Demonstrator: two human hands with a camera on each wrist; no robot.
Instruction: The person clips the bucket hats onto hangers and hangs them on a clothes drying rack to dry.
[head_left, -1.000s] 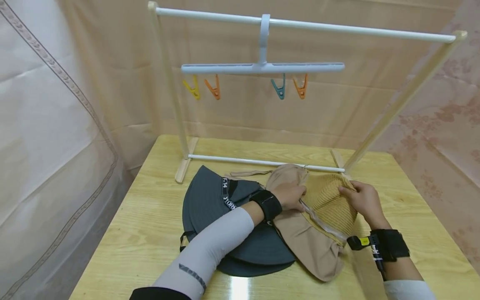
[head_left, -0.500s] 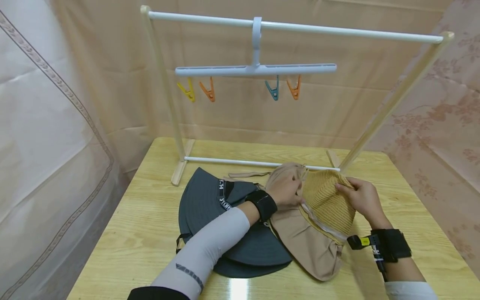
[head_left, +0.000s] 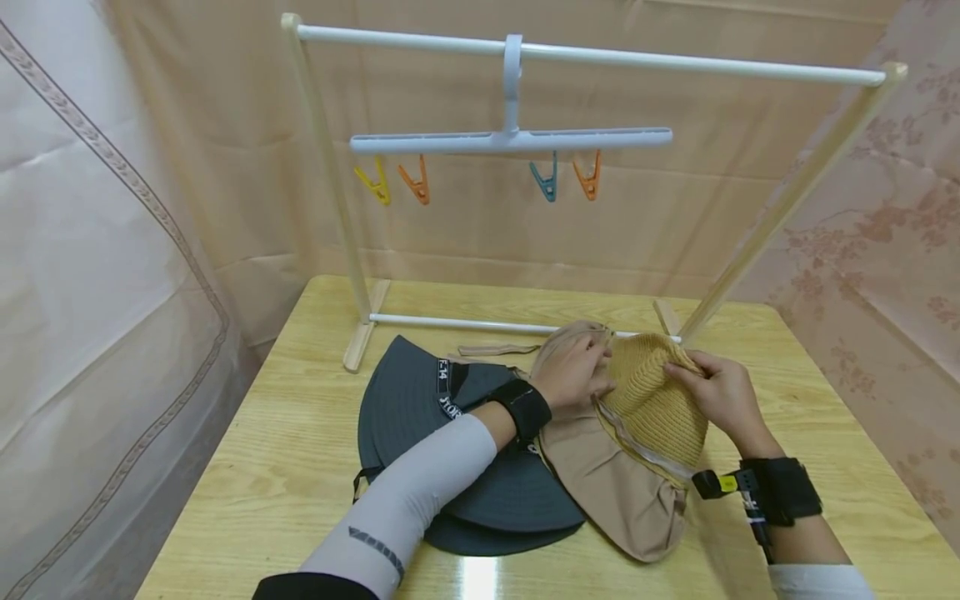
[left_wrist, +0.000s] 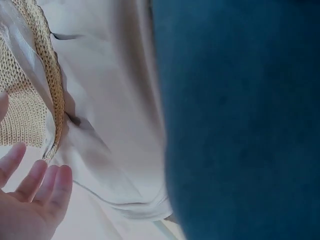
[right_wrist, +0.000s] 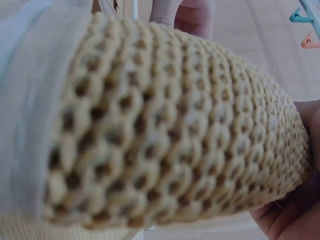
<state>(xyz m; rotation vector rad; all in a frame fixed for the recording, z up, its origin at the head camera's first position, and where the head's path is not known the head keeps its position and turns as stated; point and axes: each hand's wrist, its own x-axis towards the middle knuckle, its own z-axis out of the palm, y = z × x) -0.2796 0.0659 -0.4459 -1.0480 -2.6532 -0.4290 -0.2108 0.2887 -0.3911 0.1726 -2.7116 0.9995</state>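
Note:
A beige sun hat with a knitted crown (head_left: 652, 392) and a tan cloth brim (head_left: 607, 492) lies tilted on the table's right half. My right hand (head_left: 723, 400) pinches the top of the crown between thumb and fingers; in the right wrist view the knit (right_wrist: 175, 130) bulges across most of the picture. My left hand (head_left: 573, 371) is over the brim beside the crown's edge. Its fingers (left_wrist: 40, 185) look loosely bent in the left wrist view, tips close to the crown's rim. Under my left forearm lies a dark grey bucket hat (head_left: 405, 408) with a lettered band.
Behind the hats stands a wooden rack with a white top bar (head_left: 675, 62) and a lower bar (head_left: 465, 322). From it hangs a pale hanger (head_left: 450, 142) with several clips, such as a yellow clip (head_left: 377, 181) and a blue clip (head_left: 547, 179). Cloth drapes surround the table (head_left: 247, 467).
My right hand has drawn the crown's top slightly left, and the knit creases more. My left hand has shifted a little along the brim, its fingers loosening. The head view has swung slightly.

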